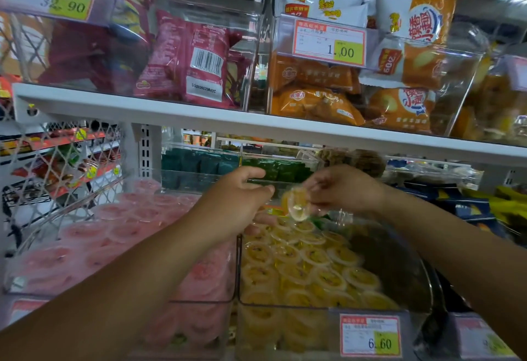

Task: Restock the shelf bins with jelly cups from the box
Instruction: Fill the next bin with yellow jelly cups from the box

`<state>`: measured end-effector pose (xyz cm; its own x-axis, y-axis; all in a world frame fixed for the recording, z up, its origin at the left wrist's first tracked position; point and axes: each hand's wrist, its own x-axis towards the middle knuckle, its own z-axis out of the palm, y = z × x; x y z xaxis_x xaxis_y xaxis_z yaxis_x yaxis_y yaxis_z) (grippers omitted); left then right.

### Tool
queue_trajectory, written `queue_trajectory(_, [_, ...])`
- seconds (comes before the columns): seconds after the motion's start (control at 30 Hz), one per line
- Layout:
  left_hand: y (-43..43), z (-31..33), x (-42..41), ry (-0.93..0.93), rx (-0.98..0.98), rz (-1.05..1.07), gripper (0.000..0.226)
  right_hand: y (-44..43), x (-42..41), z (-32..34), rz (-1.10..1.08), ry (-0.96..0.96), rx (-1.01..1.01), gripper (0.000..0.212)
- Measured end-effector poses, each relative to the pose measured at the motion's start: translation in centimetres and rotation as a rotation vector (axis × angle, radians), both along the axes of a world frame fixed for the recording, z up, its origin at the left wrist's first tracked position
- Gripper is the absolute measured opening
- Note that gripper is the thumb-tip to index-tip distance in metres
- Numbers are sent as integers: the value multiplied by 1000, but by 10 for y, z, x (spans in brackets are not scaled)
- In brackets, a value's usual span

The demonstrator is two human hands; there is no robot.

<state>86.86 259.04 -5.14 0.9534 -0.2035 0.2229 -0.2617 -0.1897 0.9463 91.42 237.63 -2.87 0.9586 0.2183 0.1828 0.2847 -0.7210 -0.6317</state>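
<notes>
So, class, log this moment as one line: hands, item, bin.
right hand pinches yellow jelly cup | above yellow bin | left hand beside cup, nothing seen held

Small clear plastic cup of yellow jelly [298,204], tilted, pinched between the right fingers [317,189]; below them, matching cups [309,263] fill a clear bin [285,305].

The jelly cup [298,206] held by the right hand [342,189] is smeared by blur. Small print on the price label [370,335] cannot be read.
</notes>
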Motion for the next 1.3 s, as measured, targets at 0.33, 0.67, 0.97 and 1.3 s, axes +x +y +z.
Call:
queue_trajectory(0.33, [8, -11, 6, -111, 81, -21, 23, -40, 90, -41, -352, -67, -873, 22])
queue_trajectory(0.67, [8, -19, 9, -173, 89, -26, 24, -41, 68, -44, -120, 226, -981, 48])
queue_trajectory(0.97, [10, -19, -3, -209, 115, -12, 24, -37, 52, -47, -158, 73, -676, 49])
queue_trajectory(1.3, [-11, -26, -37, -295, 180, -130, 67, 18, -86, -21, 311, 489, 515, 37])
